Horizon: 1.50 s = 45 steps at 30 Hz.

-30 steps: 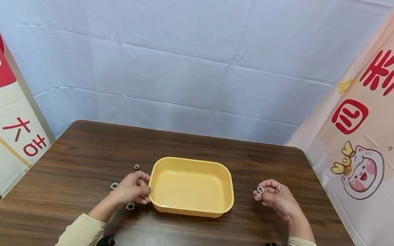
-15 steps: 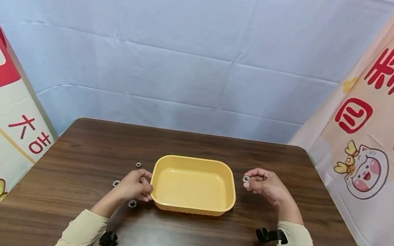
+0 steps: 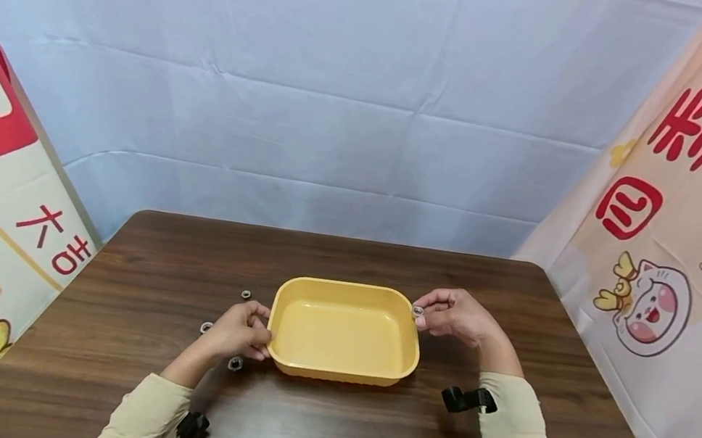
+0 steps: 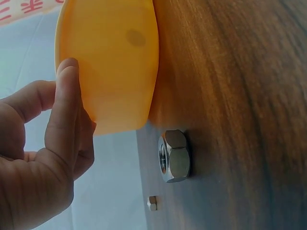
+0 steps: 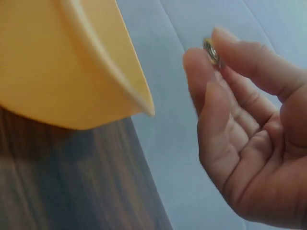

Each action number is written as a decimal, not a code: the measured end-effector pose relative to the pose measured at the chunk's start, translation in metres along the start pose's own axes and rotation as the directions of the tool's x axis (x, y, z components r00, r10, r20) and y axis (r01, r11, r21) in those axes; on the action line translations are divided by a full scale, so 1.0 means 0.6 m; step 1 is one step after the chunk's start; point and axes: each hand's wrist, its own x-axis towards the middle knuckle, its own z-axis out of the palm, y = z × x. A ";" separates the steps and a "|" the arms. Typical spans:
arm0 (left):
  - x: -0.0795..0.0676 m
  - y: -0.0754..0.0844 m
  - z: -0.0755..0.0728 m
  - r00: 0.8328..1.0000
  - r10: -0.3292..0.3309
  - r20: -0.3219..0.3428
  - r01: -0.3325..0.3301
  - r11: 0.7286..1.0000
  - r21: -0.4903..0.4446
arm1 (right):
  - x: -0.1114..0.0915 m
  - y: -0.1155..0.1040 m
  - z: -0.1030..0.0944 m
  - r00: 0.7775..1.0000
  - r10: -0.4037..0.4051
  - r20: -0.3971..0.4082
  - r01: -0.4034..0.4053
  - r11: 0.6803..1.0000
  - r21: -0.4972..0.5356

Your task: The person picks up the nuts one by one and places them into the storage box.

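Observation:
A shallow yellow plastic basin (image 3: 341, 375) stands on the table. My left hand (image 3: 238, 333) holds its left end, with fingertips at the rim. In the left wrist view, that hand's fingers (image 4: 67, 91) lie against the basin's outer wall. My right hand (image 3: 460, 316) pinches a small metal nut (image 3: 417, 311) between thumb and fingertips, right at the basin's right rim in the head view. The right wrist view shows the nut (image 5: 211, 51) edge-on at the fingertips, higher than the rim. Nothing lies in the basin.
Around my left hand lie three hex nuts: one behind (image 3: 246, 294), one partly hidden to the left (image 3: 205, 327) and one in front (image 3: 234, 363). The dark wood table (image 3: 325, 428) ends at a pale cloth backdrop (image 3: 309, 133), with printed banners on both sides.
My right hand has moved left, carrying the nut from well right of the basin to its right rim. My left hand keeps its place at the basin.

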 end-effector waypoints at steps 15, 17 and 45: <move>0.001 -0.001 -0.001 1.000 0.012 0.028 -0.012 1.000 -0.006 | 0.058 -0.044 0.039 0.983 -0.010 0.185 0.045 0.982 -0.182; 0.001 -0.002 -0.003 1.000 0.009 0.029 -0.009 1.000 -0.002 | 0.068 -0.044 0.047 0.976 -0.005 0.216 0.054 0.973 -0.224; 0.006 -0.004 -0.004 0.999 0.000 0.052 0.000 1.000 0.004 | 0.176 -0.045 0.164 0.905 0.079 0.417 0.131 0.883 -0.451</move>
